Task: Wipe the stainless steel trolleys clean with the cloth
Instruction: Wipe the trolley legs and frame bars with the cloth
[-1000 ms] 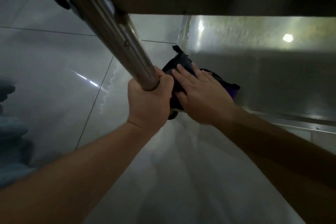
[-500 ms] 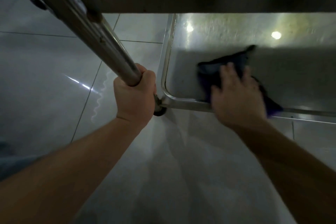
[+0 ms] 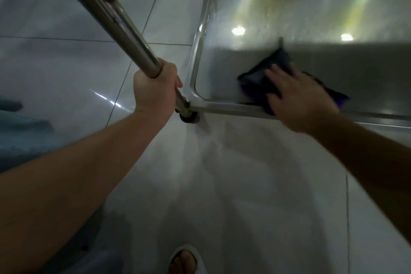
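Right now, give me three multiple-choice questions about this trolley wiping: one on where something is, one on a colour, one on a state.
1. Where is the cloth?
A. on the lower shelf near its front corner
B. on the floor
C. draped over the upright post

2. What colour is the cloth?
A. white
B. dark blue-purple
C. yellow

3. What is the left hand doing?
A. hanging open
B. pressing the cloth
C. gripping the trolley post

Answers: 1 A, the cloth lies inside the lower shelf rim under the right hand. 2 B, it looks dark with purple edges. 3 C, its fingers wrap the post.
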Action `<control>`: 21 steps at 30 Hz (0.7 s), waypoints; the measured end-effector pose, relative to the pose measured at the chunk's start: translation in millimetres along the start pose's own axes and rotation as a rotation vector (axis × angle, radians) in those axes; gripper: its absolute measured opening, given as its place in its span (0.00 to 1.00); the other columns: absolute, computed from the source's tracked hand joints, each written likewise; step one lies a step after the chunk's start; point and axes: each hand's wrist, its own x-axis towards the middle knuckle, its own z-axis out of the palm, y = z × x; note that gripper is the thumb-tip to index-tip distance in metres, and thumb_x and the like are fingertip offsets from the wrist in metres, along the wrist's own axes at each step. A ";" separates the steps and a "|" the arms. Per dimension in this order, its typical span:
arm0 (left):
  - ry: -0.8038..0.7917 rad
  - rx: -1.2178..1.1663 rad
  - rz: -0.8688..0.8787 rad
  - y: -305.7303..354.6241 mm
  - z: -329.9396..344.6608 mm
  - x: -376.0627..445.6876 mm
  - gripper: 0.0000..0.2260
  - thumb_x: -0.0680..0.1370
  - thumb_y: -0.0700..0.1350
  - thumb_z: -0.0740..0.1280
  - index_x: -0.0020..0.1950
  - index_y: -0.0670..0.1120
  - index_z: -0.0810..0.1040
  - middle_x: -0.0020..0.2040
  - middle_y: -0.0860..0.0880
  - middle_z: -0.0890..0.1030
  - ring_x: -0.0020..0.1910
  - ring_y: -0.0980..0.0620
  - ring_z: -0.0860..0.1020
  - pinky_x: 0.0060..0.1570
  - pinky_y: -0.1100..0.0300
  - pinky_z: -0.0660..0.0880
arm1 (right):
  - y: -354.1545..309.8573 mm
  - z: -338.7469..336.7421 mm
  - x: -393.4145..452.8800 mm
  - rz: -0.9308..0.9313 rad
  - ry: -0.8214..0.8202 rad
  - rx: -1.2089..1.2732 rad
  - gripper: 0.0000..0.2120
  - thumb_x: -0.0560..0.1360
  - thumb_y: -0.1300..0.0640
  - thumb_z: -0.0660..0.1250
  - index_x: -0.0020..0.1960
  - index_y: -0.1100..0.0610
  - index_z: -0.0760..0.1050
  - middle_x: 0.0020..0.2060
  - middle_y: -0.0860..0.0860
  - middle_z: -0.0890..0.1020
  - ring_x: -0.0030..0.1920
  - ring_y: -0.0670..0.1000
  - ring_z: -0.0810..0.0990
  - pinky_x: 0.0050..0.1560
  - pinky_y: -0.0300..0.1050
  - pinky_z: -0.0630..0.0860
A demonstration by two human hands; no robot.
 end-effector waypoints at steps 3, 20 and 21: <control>0.058 0.041 -0.007 1.3 1.3 -6.9 0.02 0.71 0.44 0.67 0.41 0.47 0.75 0.32 0.54 0.79 0.35 0.57 0.80 0.38 0.64 0.77 | 93.5 -14.7 -43.1 0.200 -0.008 -0.062 0.38 0.77 0.33 0.41 0.84 0.47 0.52 0.84 0.46 0.54 0.84 0.55 0.50 0.81 0.62 0.55; -0.447 0.717 0.292 -19.2 40.1 -87.9 0.06 0.74 0.45 0.64 0.50 0.53 0.71 0.44 0.55 0.73 0.41 0.59 0.74 0.37 0.69 0.70 | -53.7 9.2 -14.0 -0.012 -0.015 0.034 0.32 0.84 0.37 0.48 0.84 0.49 0.54 0.84 0.48 0.55 0.84 0.60 0.48 0.80 0.59 0.51; -0.448 0.754 0.353 -17.3 46.0 -87.1 0.07 0.75 0.46 0.64 0.52 0.53 0.71 0.47 0.56 0.73 0.45 0.59 0.74 0.40 0.71 0.69 | -57.1 11.5 -12.9 -0.055 -0.018 0.035 0.32 0.84 0.36 0.48 0.84 0.49 0.54 0.84 0.48 0.56 0.84 0.59 0.49 0.81 0.58 0.51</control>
